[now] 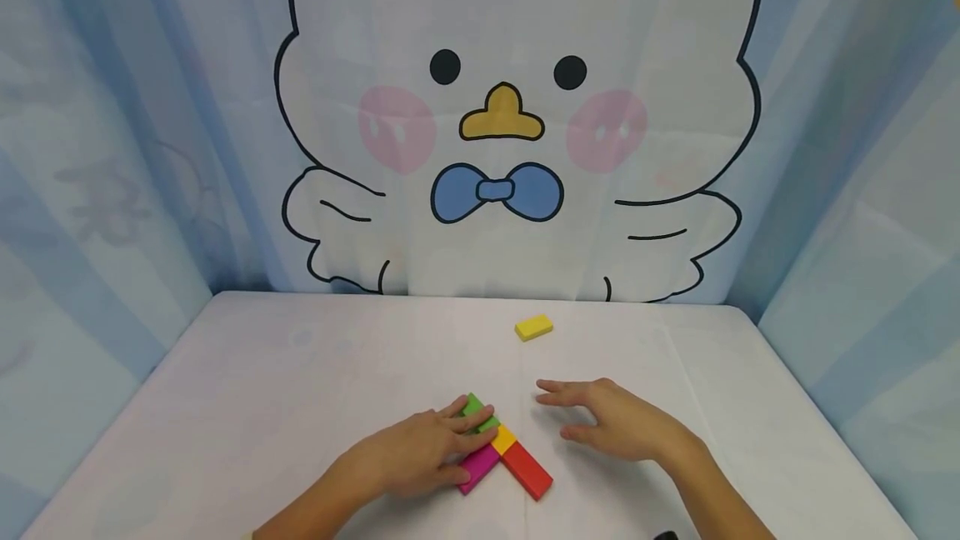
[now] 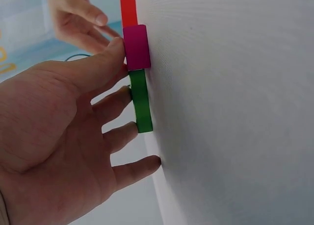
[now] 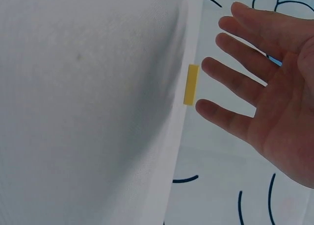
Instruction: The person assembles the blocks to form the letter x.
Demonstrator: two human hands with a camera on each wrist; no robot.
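Note:
Near the table's front edge lies a cluster of flat blocks: a green block (image 1: 476, 412), a small orange-yellow block (image 1: 504, 438), a magenta block (image 1: 478, 467) and a red block (image 1: 527, 470). My left hand (image 1: 467, 433) rests on the cluster with straight, spread fingers. In the left wrist view its fingertips (image 2: 123, 93) touch the green block (image 2: 141, 102) and its thumb touches the magenta block (image 2: 136, 46). My right hand (image 1: 558, 411) hovers open just right of the cluster, holding nothing. A lone yellow block (image 1: 534, 327) lies further back, beyond the right hand's fingers (image 3: 223, 68).
The white table (image 1: 262, 373) is enclosed by a curtain with a cartoon duck (image 1: 502, 115) at the back and blue curtains at both sides. Bare tabletop lies to the left and right of the blocks.

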